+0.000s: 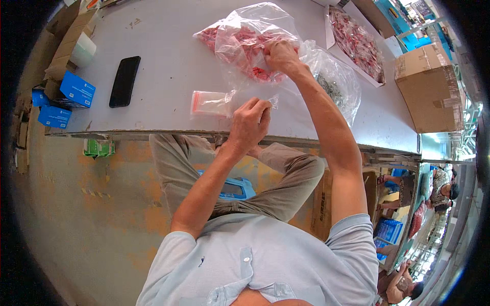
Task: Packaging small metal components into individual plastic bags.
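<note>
My left hand (250, 121) is at the table's near edge, its thumb and fingers pinched on a small clear plastic bag (274, 101). Left of it lies a stack of flat clear zip bags (210, 103) with a red strip at one end. My right hand (284, 57) reaches into a large open clear bag of small red pieces (240, 45). Its fingers curl down among the pieces, and whatever they grip is hidden. Beside my right forearm sits another clear bag holding small dark metal parts (331, 87).
A black phone (125, 81) lies on the white table (168, 41). Small blue boxes (77, 91) stand at the left edge. At right are a white tray of packed red pieces (357, 43) and a brown carton (429, 89). Other people (444, 188) sit farther right.
</note>
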The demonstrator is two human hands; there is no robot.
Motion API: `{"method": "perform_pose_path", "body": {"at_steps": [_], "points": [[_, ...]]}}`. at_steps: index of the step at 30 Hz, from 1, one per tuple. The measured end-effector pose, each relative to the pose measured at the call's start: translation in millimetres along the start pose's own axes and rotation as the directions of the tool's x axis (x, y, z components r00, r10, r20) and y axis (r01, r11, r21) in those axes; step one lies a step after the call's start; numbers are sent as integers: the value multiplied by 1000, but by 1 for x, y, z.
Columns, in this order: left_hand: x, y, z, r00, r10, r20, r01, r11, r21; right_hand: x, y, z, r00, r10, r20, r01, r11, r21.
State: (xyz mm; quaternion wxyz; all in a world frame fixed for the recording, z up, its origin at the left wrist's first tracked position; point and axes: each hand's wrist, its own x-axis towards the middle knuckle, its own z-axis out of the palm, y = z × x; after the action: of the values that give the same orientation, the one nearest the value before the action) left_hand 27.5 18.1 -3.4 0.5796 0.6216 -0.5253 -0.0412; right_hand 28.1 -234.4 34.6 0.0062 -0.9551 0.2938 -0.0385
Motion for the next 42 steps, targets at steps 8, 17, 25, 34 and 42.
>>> {"method": "perform_pose_path", "body": {"at_steps": [8,17,25,34,42], "points": [[2,0,-1,998,-55,-5,55,997,-58,-103,-34,-67,961,-64,-270,239,685,688],[-1,-3,-2,997,-76,-15,74,992,-98,-154,-38,-57,879,-319,-355,464,745,480],[2,5,-8,996,-85,16,87,988,-124,-144,-36,-82,902,-253,-351,414,739,532],[-1,-1,-5,995,-94,16,95,987,-130,-18,-6,-45,994,-58,-95,82,960,267],[3,-1,-4,997,-76,12,77,989,-128,20,0,1,972,-60,-226,73,996,52]]}}
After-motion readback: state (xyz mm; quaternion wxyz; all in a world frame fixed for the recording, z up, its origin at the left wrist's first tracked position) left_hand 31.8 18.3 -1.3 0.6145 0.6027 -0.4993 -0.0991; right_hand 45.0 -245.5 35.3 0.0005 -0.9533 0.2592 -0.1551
